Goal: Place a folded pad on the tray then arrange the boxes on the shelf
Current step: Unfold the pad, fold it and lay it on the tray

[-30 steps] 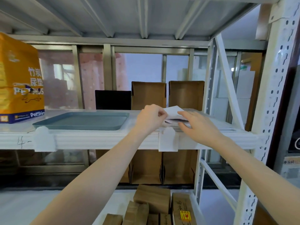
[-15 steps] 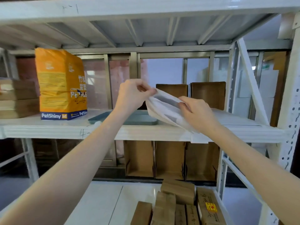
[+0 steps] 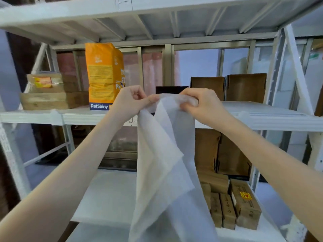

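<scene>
Now the pad is coming unfolded

Both hands, left and right, are pinching the pad's top edge, letting it hang open before the shelf, where moments ago it lay folded; the tray is hidden.

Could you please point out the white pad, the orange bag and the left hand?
white pad point(image 3: 162, 154), head view, middle of the hanging sheet.
orange bag point(image 3: 101, 74), head view, front face.
left hand point(image 3: 130, 102), head view, back of hand.

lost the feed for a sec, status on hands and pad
Left hand and right hand both pinch pad top edge. Pad hangs unfolded before shelf. Tray hidden behind it.
</scene>
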The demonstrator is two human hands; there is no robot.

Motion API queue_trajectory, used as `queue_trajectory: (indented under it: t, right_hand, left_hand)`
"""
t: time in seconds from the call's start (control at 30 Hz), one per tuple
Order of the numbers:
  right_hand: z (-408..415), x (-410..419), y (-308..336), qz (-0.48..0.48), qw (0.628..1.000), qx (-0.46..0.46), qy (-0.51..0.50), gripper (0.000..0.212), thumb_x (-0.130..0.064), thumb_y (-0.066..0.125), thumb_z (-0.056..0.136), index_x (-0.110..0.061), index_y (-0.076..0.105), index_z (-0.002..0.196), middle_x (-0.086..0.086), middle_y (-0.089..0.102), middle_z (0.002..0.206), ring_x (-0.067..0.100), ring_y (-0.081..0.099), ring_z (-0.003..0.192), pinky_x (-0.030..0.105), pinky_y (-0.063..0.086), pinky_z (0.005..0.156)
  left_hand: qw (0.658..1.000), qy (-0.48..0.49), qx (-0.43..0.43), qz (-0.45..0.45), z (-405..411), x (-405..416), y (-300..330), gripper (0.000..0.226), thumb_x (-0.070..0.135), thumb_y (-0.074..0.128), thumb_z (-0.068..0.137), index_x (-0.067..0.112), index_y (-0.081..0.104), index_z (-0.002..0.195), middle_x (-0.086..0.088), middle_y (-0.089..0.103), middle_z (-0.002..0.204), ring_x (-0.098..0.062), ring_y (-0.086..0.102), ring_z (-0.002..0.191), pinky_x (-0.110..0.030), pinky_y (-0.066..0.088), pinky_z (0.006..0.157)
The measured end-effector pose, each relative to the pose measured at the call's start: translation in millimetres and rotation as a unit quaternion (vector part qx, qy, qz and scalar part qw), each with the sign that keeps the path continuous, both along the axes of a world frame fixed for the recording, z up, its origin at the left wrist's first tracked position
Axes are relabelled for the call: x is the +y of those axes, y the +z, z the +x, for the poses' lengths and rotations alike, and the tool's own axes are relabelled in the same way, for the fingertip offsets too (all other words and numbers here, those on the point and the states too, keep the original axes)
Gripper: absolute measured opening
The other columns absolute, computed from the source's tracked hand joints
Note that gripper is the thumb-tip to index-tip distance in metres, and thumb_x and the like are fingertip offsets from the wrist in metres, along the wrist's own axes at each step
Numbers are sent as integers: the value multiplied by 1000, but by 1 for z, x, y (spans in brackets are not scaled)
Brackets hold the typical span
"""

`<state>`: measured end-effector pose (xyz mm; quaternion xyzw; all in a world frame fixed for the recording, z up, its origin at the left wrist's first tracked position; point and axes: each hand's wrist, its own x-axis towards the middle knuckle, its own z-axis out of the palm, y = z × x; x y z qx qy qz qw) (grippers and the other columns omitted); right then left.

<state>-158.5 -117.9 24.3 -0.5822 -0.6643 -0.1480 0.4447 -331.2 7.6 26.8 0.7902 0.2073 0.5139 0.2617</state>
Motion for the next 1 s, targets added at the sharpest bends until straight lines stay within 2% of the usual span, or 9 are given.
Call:
queue_trajectory:
  t: [0.13, 0.2, 0.27, 0.37, 0.47, 0.63, 0.8, 0.93, 1.0]
  right_hand:
    - [-7, -3, -12, -71, 997, 13, 25, 22, -11, 51, 87, -24, 66, 97, -15, 63, 88, -4, 57, 78, 10, 42, 63]
    - [-10, -4, -19, -95, 993, 49, 50, 21, -22, 46, 93, -21, 66, 93, -9, 66, 93, 2, 58, 87, 19, 44, 73]
    - [-15, -3, -25, -101, 991, 71, 54, 33, -36, 42, 94, -17, 68, 94, -2, 68, 95, 6, 58, 91, 25, 44, 81]
    - [-23, 2, -32, -117, 991, 57, 28, 34, -50, 45, 89, -24, 66, 94, -8, 65, 90, 6, 59, 87, 25, 45, 73]
    - [-27, 9, -41, -148, 989, 24, -12, 26, -44, 55, 86, -24, 62, 102, -8, 61, 88, 3, 56, 77, 19, 42, 61]
    - [-27, 12, -55, -214, 976, 29, 5, 22, -29, 62, 84, -19, 61, 104, -1, 64, 88, 11, 60, 78, 19, 46, 62]
    - [-20, 17, -70, -269, 963, -6, -18, 18, -20, 66, 81, -18, 60, 98, -5, 58, 83, 9, 55, 76, 18, 40, 59]
    - [-16, 24, -85, -277, 959, -10, -52, 4, -15, 59, 86, -16, 60, 90, -1, 58, 80, 16, 56, 75, 20, 39, 56]
    - [-16, 25, -90, -253, 965, -9, -65, 11, -13, 49, 90, -13, 60, 88, 1, 58, 77, 20, 56, 75, 23, 38, 55]
  left_hand:
    - [998, 15, 47, 25, -11, -1, -23, 34, 24, 72, 78, 18, 47, 56, 1, 50, 50, -10, 37, 49, -26, 32, 53]
    - [998, 11, 56, 17, -11, -2, -34, 32, 25, 71, 77, 17, 47, 57, 2, 50, 49, -8, 38, 48, -24, 32, 52]
    - [997, 18, 70, 21, -10, -4, -43, 35, 30, 74, 76, 17, 47, 57, 4, 51, 49, -2, 39, 43, -17, 32, 47]
    - [996, 10, 85, 26, -6, -6, -52, 36, 31, 75, 75, 16, 47, 57, -9, 62, 57, -9, 43, 48, -25, 34, 51]
    - [996, 2, 80, 34, -3, -7, -56, 35, 29, 74, 75, 17, 46, 56, -11, 62, 58, -12, 43, 51, -29, 34, 56]
    - [992, 23, 103, 69, 0, -1, -58, 34, 32, 75, 72, 22, 47, 55, -7, 60, 60, -10, 47, 54, -30, 39, 56]
    - [986, 41, 127, 102, 4, 2, -71, 31, 38, 71, 77, 24, 49, 61, 4, 57, 66, -6, 52, 62, -15, 40, 58]
    - [983, 39, 143, 103, 9, 2, -77, 28, 36, 67, 82, 15, 53, 71, 3, 57, 68, -9, 53, 66, -22, 43, 62]
    - [983, 29, 148, 102, 11, 1, -78, 27, 34, 66, 83, 17, 49, 70, 5, 53, 67, -8, 49, 64, -21, 39, 61]
